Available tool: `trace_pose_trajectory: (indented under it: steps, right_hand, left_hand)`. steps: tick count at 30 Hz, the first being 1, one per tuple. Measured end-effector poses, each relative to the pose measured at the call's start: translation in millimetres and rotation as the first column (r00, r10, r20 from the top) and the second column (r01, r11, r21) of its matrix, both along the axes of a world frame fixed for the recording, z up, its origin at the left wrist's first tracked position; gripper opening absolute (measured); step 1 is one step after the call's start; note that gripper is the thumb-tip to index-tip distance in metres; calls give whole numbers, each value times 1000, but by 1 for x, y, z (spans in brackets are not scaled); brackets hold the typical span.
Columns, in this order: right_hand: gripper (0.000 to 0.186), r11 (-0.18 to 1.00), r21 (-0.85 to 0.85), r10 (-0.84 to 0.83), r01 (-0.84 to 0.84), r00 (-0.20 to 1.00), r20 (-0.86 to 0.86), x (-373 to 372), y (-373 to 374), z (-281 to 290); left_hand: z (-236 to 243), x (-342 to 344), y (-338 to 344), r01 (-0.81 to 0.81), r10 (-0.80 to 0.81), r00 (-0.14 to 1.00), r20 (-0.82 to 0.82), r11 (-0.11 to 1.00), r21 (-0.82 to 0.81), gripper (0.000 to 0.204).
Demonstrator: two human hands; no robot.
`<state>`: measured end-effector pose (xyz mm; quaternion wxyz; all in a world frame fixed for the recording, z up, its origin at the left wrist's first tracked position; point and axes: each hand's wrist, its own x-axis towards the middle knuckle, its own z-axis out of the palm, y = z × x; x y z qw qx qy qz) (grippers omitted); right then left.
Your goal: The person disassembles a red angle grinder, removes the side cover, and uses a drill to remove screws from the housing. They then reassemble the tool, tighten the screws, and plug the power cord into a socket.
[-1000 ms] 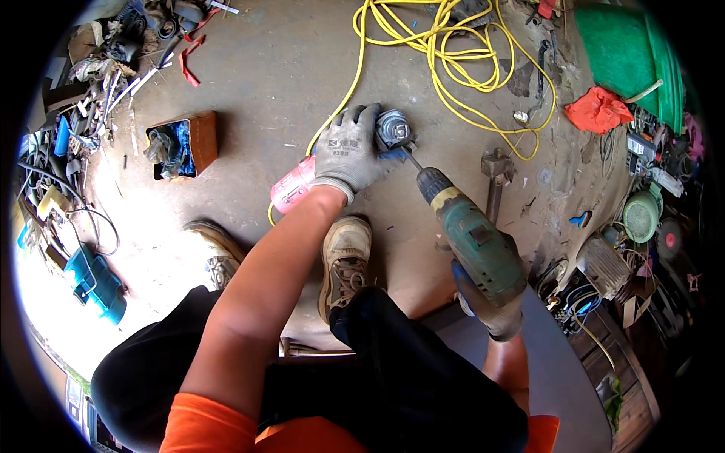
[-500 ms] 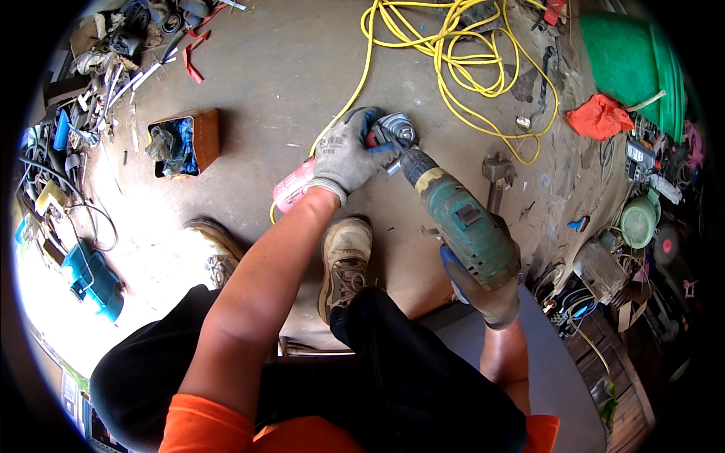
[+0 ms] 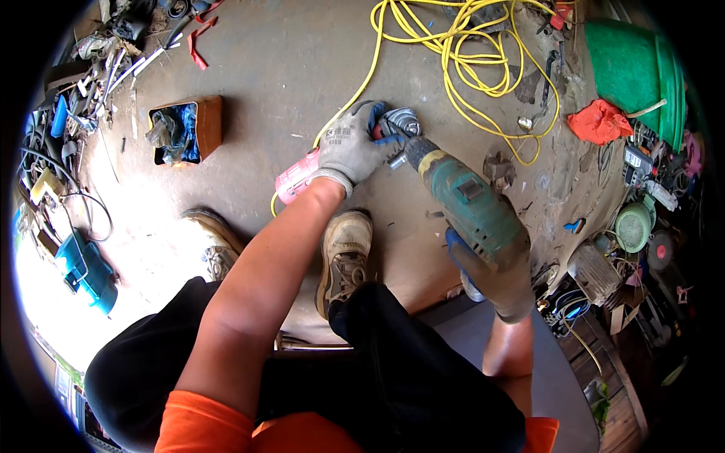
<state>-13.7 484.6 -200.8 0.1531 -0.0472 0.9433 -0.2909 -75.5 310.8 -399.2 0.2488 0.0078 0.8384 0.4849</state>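
My left hand, in a grey glove, is closed on a pink angle grinder on the floor, near its silver head. My gloved right hand grips a green cordless drill from the right side. The drill's nose is close against the grinder's head and my left fingers; whether the tip touches is hidden. A yellow cord runs from the grinder toward the loose coils above.
An open brown box with blue contents stands left. Hose and scrap piles line the left edge. A green plastic tub, red cloth, metal tool and assorted parts lie right. My shoes are below the grinder.
Since a second ago the drill's chuck has moved up against the grinder's head, and its long bit no longer shows. The whole view has also shifted slightly.
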Motion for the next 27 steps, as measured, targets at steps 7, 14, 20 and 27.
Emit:
trace_pose_trajectory:
  steps: [7, 14, 20, 27]
  right_hand:
    - [42, 956, -13, 293, -293, 951, 98, -55, -2, 15]
    - [33, 747, 356, 610, -561, 792, -30, -62, 16, 6]
    - [30, 828, 210, 530, -519, 848, 4, -63, 1, 10]
    - [40, 981, -68, -150, 182, 933, 328, -46, -17, 6]
  left_hand:
    - [-9, 2, 2, 98, -121, 982, -148, 983, -153, 61]
    - [6, -3, 4, 137, -152, 987, -59, 971, -198, 66]
    - [6, 1, 7, 139, -163, 981, -107, 969, -206, 66]
    - [1, 5, 10, 126, -165, 973, -159, 964, -233, 61]
